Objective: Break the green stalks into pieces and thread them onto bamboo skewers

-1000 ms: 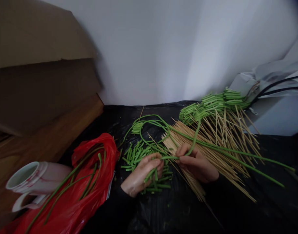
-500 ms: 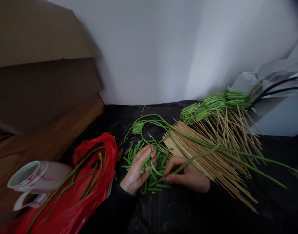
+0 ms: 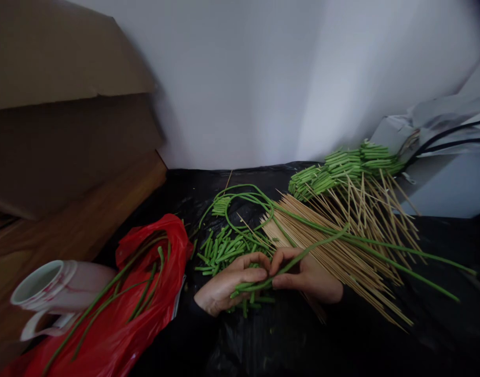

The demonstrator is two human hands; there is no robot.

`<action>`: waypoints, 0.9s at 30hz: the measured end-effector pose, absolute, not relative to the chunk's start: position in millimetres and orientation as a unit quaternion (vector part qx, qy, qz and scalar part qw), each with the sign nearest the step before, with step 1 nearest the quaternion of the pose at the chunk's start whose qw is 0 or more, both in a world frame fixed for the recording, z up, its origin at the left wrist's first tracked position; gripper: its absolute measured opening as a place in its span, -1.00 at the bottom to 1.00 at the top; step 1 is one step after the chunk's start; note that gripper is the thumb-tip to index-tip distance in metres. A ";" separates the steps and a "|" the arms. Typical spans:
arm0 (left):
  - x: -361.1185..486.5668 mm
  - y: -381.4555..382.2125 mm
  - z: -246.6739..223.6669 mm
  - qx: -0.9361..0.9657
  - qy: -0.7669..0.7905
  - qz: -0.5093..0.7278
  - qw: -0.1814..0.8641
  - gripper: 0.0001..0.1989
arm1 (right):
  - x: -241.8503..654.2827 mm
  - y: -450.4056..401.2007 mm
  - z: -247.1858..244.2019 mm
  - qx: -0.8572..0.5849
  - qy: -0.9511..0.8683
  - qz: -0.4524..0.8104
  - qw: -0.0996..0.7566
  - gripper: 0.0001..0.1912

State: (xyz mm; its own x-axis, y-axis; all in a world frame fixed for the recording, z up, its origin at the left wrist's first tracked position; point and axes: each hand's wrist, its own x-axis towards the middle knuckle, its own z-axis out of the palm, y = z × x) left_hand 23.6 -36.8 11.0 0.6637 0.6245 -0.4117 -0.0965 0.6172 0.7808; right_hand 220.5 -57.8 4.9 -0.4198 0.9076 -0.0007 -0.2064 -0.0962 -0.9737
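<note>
1. Left hand [image 3: 234, 283]: grip clamped on short green pieces [image 3: 242, 287].
2. Right hand [image 3: 308, 277]: thumb and fingers pinched on a long green stem [image 3: 322, 242].
3. Stem: between both hands, its free end extending far right above the wooden sticks [image 3: 342, 269].
4. Loose pile [image 3: 220, 254] of cut pieces: beneath and beyond the left hand.
5. Red bag [image 3: 172, 235]: left, beside a cup [image 3: 86, 285].

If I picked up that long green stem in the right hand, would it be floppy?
The long green stem would probably bend readily, since the looped green stems nearby curve so much. It's likely light, being slender. Rolling far seems unlikely because it curves beyond the right hand.
</note>
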 end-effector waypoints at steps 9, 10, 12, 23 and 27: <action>24.2 -37.9 6.7 0.419 0.362 0.167 0.816 -0.66 | 222.6 -55.8 -0.3 -0.326 -0.445 0.689 0.470 -0.75; 24.6 -37.5 6.1 0.421 0.359 0.169 0.816 -0.66 | 224.0 -54.9 -0.6 -0.332 -0.424 0.689 0.486 -0.74; 25.5 -37.1 5.5 0.417 0.359 0.185 0.814 -0.65 | 227.1 -53.1 -0.2 -0.340 -0.381 0.688 0.516 -0.72; 31.5 -40.6 8.0 0.295 0.387 0.407 0.773 -0.62 | 224.5 -54.1 0.2 -0.376 -0.385 0.662 0.522 -0.71; 33.9 -40.0 7.2 0.299 0.368 0.434 0.766 -0.69 | 219.3 -54.0 -6.6 -0.390 -0.400 0.645 0.522 -0.71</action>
State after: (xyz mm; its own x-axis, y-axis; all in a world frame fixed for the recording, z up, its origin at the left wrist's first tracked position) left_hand 33.9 -40.0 7.2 0.3536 0.8844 -0.3047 -0.4448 0.4455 0.7770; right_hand 219.3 -54.0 -6.6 -0.1508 0.9849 -0.0852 -0.3609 -0.1351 -0.9228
